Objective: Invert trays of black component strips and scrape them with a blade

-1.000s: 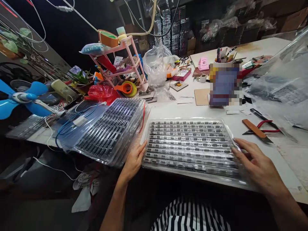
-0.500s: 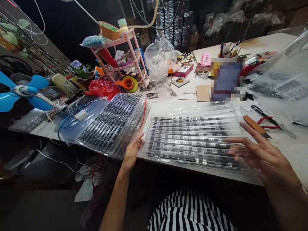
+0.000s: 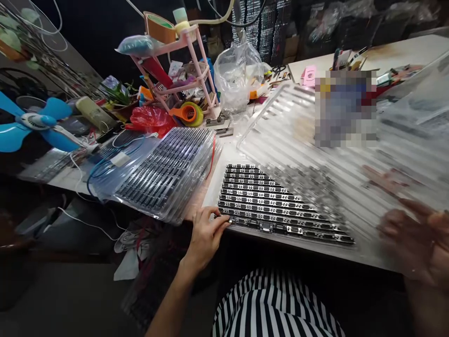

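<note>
Swung up off the rows of connectors (image 3: 263,199) since half a second ago, when it lay flat over them, the clear cover (image 3: 280,110) now slants across the right half of the frame. At lower right, the right hand (image 3: 414,238) is on the cover, its fingers curled and apparently gripping it (motion blur hides the exact hold). At lower centre, the left hand (image 3: 206,234) pinches the near left corner of the tray (image 3: 215,196) between thumb and fingers. The tray sits right of centre on the bench (image 3: 231,152), near its front edge, its black-and-silver rows partly bared on the left and veiled by the cover on the right. Just left of it lies a stack of filled packs (image 3: 164,173), with a red strip (image 3: 213,157) along the right side. Above that stack stand a red plastic bag (image 3: 150,120) and a pink rack (image 3: 201,77).
</note>
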`<state>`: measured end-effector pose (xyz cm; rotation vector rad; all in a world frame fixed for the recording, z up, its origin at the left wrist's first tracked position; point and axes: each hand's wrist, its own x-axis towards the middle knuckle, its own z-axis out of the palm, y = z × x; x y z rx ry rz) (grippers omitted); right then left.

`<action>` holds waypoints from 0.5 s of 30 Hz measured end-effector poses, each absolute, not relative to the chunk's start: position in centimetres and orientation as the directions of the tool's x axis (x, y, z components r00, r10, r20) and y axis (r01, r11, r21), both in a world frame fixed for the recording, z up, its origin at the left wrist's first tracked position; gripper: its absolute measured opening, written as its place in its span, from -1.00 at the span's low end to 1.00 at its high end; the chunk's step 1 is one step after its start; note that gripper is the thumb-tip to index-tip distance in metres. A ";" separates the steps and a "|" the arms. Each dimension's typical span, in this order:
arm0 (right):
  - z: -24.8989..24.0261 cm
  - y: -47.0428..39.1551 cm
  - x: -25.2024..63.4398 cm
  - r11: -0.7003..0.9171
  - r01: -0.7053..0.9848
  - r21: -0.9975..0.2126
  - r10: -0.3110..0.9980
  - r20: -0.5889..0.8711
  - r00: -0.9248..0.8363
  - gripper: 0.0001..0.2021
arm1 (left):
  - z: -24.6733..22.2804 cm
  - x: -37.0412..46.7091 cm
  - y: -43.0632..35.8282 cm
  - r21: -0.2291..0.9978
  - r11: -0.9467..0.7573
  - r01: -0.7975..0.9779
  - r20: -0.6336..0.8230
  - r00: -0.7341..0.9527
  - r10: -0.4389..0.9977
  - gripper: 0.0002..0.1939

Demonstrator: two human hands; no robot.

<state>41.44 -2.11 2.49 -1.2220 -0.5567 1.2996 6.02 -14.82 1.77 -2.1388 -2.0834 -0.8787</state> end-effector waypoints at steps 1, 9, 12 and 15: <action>2.5 -2.3 41.6 -0.196 -0.457 -0.868 0.887 -0.356 0.295 -0.81 | 1.6 6.1 -14.7 0.340 -0.099 0.935 0.399 -0.048 0.916 -0.85; 2.2 -3.0 42.1 -0.211 -0.497 -0.842 0.821 -0.428 0.377 -0.82 | 1.4 6.7 -13.4 0.371 -0.026 0.928 0.342 -0.111 0.933 -0.85; 2.0 -3.0 42.2 -0.171 -0.495 -0.852 0.827 -0.397 0.397 -0.83 | 1.6 6.8 -13.2 0.386 -0.032 0.922 0.323 -0.102 0.941 -0.84; 1.9 -3.1 42.2 -0.133 -0.527 -0.840 0.830 -0.385 0.404 -0.83 | 1.7 6.9 -13.1 0.374 -0.036 0.927 0.302 -0.085 0.950 -0.84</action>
